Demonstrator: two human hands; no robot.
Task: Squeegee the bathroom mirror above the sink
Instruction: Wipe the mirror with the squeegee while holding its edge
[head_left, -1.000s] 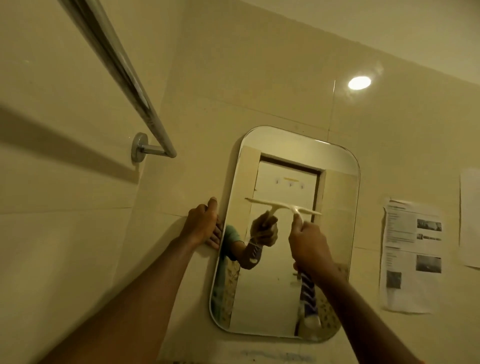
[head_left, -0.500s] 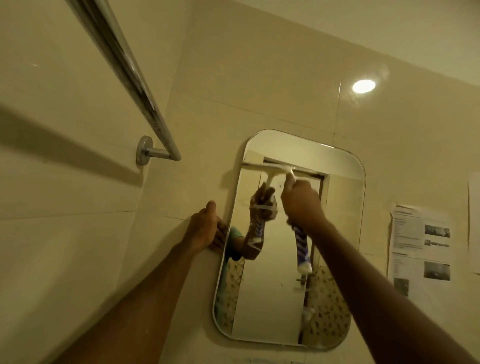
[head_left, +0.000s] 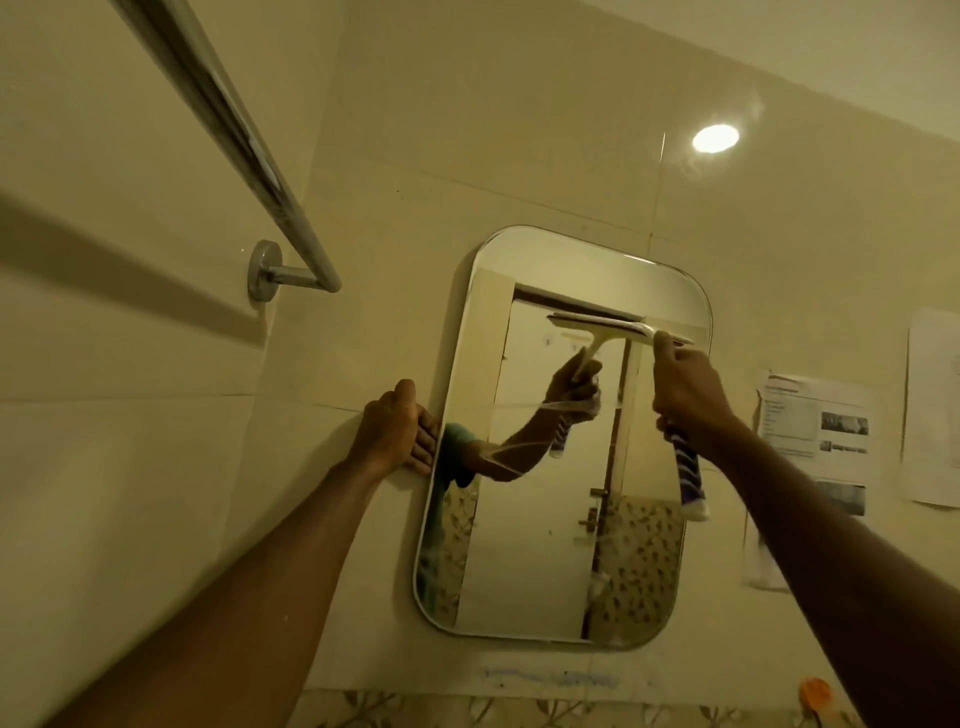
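A rounded rectangular mirror (head_left: 540, 545) hangs on the beige tiled wall. My right hand (head_left: 685, 389) grips the blue-and-white striped handle of a white squeegee (head_left: 597, 326). Its blade lies level against the glass in the upper right part of the mirror, a little below the top edge. My left hand (head_left: 395, 426) holds the mirror's left edge at mid-height, thumb on the wall and fingers curled onto the rim. Both arms and the squeegee are reflected in the glass.
A chrome towel bar (head_left: 234, 130) sticks out from the left wall above my left arm. Printed paper sheets (head_left: 815, 415) are stuck on the wall right of the mirror. A small orange object (head_left: 815, 693) sits at the bottom right.
My right hand lifted the squeegee from the mirror's middle to near its top, then shifted it to the right and slightly down. My left hand stayed on the mirror's left edge.
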